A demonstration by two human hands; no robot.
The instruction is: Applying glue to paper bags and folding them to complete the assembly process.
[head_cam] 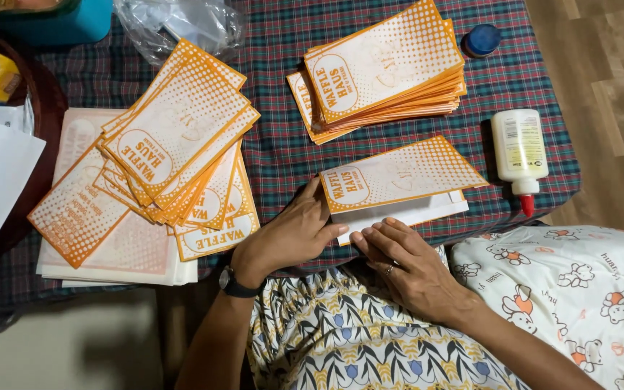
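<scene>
An orange-and-white printed paper bag (399, 177) lies flat near the front edge of the plaid-covered table (283, 137), with a white folded flap showing under its near edge. My left hand (290, 235), a dark watch on its wrist, rests on the bag's left end with the fingers pressing the flap. My right hand (406, 263), wearing a ring, lies flat with its fingertips on the flap's near edge. Neither hand grips anything.
A neat stack of the same bags (384, 68) sits at the back. A fanned pile of bags (175, 152) lies left, over flat sheets (120, 253). A white glue bottle with red tip (520, 155) lies right, a blue cap (482, 39) behind it. A cartoon-print cushion (579, 289) is at right.
</scene>
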